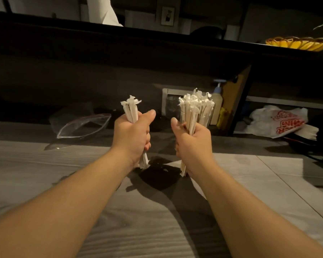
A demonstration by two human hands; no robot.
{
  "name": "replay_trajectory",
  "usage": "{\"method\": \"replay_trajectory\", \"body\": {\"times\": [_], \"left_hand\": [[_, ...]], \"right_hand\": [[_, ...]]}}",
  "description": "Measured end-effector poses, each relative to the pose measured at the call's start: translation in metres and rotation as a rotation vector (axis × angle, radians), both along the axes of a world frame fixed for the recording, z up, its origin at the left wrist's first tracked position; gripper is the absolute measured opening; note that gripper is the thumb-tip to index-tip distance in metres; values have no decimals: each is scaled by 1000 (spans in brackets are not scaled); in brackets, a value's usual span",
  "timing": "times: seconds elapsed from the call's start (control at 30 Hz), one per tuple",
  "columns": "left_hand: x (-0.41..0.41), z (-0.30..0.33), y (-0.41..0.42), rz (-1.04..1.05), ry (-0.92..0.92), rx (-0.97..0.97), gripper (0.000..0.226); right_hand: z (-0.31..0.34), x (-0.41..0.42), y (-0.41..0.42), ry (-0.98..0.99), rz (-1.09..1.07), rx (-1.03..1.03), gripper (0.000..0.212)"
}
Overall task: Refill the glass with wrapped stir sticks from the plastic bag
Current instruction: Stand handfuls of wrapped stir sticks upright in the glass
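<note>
My left hand (131, 135) is closed around a small bundle of paper-wrapped stir sticks (131, 108), held upright above the grey wood-grain table (63, 183). My right hand (193, 140) grips a thicker bundle of wrapped stir sticks (191, 108), also upright, with its lower ends poking out below the palm. Just behind this bundle, a clear glass (205, 119) seems to stand holding more sticks, mostly hidden. The clear plastic bag (82, 125) lies open and flat on the table to the left of both hands.
A dark counter with a raised shelf runs along the back. Beyond the right hand stand a pump bottle (217, 101) and a small jar (172, 107). A white shopping bag with red print (280, 121) lies at the right. A yellow basket (298, 43) sits on the shelf.
</note>
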State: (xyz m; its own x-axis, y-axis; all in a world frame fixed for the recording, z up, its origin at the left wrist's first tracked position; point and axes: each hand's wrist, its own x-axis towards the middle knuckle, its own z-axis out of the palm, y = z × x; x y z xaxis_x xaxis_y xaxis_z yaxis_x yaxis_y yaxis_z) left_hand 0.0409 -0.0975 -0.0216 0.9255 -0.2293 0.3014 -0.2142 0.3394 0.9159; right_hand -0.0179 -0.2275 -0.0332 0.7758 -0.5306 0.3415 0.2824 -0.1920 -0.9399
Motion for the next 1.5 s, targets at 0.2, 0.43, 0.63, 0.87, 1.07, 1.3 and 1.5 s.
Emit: {"method": "replay_trajectory", "body": {"times": [0.2,0.43,0.63,0.87,1.07,1.3,1.5], "left_hand": [[-10,37,-37,-27,-86,-25,52],[-2,82,-81,-80,-93,-306,56],[15,82,-112,-10,-218,-291,55],[31,65,-122,179,-485,-98,54],[39,55,-119,110,-505,191,53],[46,41,-122,-64,-382,362,46],[49,40,-116,-54,-505,359,24]], "right_hand": [[32,1,-18,-147,-80,-93,40],[83,12,-44,-417,-35,136,36],[107,26,-61,-581,-54,176,35],[88,39,-69,-586,-188,87,37],[79,47,-72,-523,-248,-95,42],[65,59,-81,-329,-245,-241,47],[49,66,-89,-151,-169,-253,44]]}}
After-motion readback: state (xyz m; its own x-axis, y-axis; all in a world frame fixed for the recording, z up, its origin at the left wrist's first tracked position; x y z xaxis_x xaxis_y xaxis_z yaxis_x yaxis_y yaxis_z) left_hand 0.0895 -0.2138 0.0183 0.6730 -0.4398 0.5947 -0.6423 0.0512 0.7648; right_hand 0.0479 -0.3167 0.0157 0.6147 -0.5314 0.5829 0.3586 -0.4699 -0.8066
